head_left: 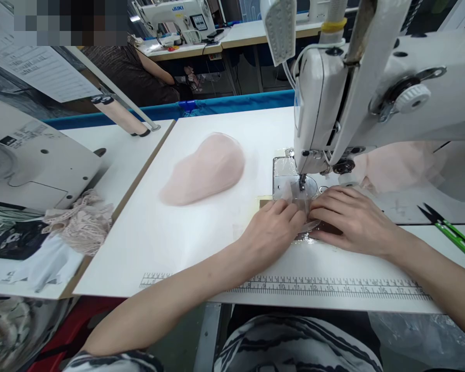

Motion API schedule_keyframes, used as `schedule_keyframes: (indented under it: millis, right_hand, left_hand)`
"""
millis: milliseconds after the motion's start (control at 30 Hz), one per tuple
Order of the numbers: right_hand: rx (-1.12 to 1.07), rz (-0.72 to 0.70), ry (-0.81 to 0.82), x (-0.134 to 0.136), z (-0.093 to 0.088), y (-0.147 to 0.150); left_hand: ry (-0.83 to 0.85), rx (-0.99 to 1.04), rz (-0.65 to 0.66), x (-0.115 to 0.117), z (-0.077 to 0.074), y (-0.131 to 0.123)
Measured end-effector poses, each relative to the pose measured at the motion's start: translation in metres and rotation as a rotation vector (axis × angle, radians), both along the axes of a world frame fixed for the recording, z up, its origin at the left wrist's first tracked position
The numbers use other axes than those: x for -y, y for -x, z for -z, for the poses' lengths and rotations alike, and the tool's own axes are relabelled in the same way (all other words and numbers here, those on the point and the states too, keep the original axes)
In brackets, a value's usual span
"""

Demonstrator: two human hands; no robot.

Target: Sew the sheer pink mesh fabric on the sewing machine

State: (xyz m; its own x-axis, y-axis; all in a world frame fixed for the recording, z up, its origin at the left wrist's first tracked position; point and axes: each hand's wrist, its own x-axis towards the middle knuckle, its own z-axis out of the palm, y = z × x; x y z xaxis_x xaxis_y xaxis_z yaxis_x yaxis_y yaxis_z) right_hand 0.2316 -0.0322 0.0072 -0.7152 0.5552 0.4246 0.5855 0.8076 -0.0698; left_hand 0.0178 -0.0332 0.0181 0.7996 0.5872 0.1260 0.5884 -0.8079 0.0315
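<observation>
A small piece of sheer pale fabric [288,192] lies on the metal plate of the white sewing machine [318,111], just by the presser foot [302,182]. My left hand [273,232] is closed, its fingers curled onto this fabric in front and to the left of the foot. Close to the right of it, my right hand [349,219] has its fingers bent together at the fabric's other side. The fingertips of both hands meet near the needle area and partly hide the fabric. How the fabric sits under the foot is hard to make out.
Sheer pink fabric pieces [213,168] lie to the left, and more pink fabric [401,165] sits behind the machine arm. Green thread snips [455,235] rest at the right. A printed ruler [333,285] runs along the front edge. A person [135,72] sits beyond the table.
</observation>
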Motion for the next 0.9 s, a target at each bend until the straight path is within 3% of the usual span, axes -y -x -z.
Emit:
schedule_keyframes:
  millis: [67, 133, 300, 400, 900]
  right_hand:
    - [-0.017, 0.021, -0.011, 0.000, 0.002, 0.000]
    - [-0.066, 0.049, 0.003, 0.000, 0.003, 0.000]
    - [-0.320, 0.246, -0.013, -0.004, 0.004, -0.001]
    - [-0.366, 0.334, -0.040, -0.007, 0.002, 0.001]
    - [-0.303, 0.323, -0.022, -0.006, 0.004, 0.003]
  left_hand:
    - [-0.003, 0.102, -0.041, -0.006, 0.008, -0.003]
    - [0.095, 0.210, -0.078, -0.013, 0.010, -0.004]
    - [0.368, 0.333, -0.144, -0.029, -0.001, -0.002]
    - [0.355, 0.263, -0.135, -0.038, -0.004, -0.001]
    - [0.409, 0.316, -0.095, -0.051, -0.004, 0.004]
